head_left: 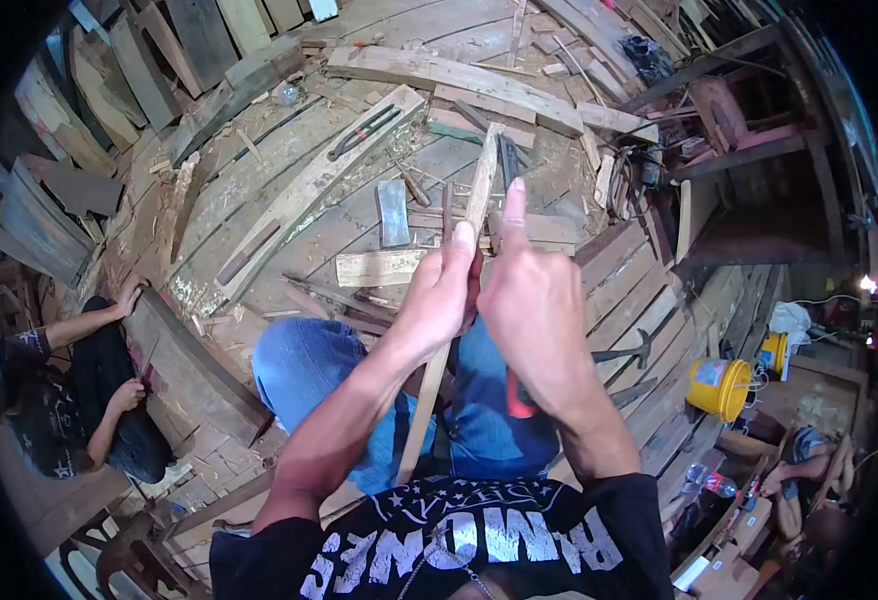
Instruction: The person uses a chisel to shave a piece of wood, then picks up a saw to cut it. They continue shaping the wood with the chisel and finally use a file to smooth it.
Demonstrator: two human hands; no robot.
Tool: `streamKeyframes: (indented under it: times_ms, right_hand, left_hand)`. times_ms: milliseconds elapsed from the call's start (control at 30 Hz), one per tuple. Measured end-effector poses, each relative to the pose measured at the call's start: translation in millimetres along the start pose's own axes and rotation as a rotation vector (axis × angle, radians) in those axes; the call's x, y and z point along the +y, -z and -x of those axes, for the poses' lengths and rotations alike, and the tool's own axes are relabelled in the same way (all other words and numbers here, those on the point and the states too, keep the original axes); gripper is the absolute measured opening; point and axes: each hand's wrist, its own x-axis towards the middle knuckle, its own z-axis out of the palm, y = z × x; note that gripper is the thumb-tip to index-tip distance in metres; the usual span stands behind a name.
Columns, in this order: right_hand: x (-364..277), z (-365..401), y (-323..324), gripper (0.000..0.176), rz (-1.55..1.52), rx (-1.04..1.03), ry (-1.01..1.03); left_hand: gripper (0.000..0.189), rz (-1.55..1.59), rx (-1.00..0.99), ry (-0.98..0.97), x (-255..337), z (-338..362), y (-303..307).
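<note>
A long, narrow wooden stick (483,180) runs from my lap up past my hands, its upper end rough and pale. My left hand (444,285) is closed around its middle, thumb lying along it. Just right of it, my right hand (531,290) is wrapped round a tool whose dark blade (508,160) points away from me beside the stick. The index finger stretches along that tool. A red handle end (521,400) shows below my right hand. The stick's lower part (425,410) reaches down toward my shirt.
Pliers-like tool (367,132) lies on a long board (319,185). A grey metal block (393,212), a hammer (629,350) and wood scraps are on the floor. A yellow bucket (719,388) stands right. Another person (79,390) sits at left; another person's arm (797,470) shows lower right.
</note>
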Motion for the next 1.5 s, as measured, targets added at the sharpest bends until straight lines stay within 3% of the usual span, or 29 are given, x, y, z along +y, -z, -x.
streamKeyframes:
  times_ms: [100, 233, 267, 433, 500, 567, 633, 800, 900, 1033, 1433, 1500]
  right_hand:
    - [1, 16, -9, 0.057, 0.002, 0.055, 0.038]
    - [-1, 0, -8, 0.057, -0.018, 0.044, 0.033]
    - [0, 2, -9, 0.057, -0.016, 0.053, 0.036]
    - [6, 6, -6, 0.059, -0.031, 0.014, 0.008]
    - [13, -10, -8, 0.06, -0.015, 0.14, 0.049]
    - [-1, -10, 7, 0.061, -0.09, 0.135, 0.122]
    - [4, 14, -4, 0.061, -0.044, 0.05, 0.033]
    - [11, 25, 3, 0.061, -0.178, 0.131, 0.027]
    - [18, 31, 11, 0.06, -0.208, 0.111, 0.053]
    - [21, 32, 11, 0.058, -0.232, 0.034, 0.032]
    - [16, 33, 9, 0.057, -0.295, 0.09, 0.037]
    - [19, 34, 4, 0.057, -0.32, 0.132, 0.065]
  left_hand:
    - [0.058, 0.036, 0.159, -0.123, -22, -13, -6]
    - [0.055, 0.012, 0.139, -0.029, -8, -6, -10]
    - [0.055, 0.063, 0.148, -0.136, -21, -13, -8]
    - [0.054, 0.03, 0.15, -0.079, -18, -5, -9]
    - [0.051, -0.005, 0.075, -0.03, -11, 5, -13]
    - [0.051, 0.04, 0.169, -0.058, -12, 1, -20]
    - [0.052, 0.073, 0.224, -0.097, -18, -3, -20]
    - [0.053, 0.11, 0.116, -0.077, -10, 5, -18]
    - [0.053, 0.201, 0.067, 0.016, 0, 12, -15]
    - [0.058, 0.22, -0.092, -0.024, -4, 8, -5]
    - [0.066, 0.198, -0.147, -0.004, 2, 13, -2]
    - [0.065, 0.064, 0.025, -0.108, 5, 16, -7]
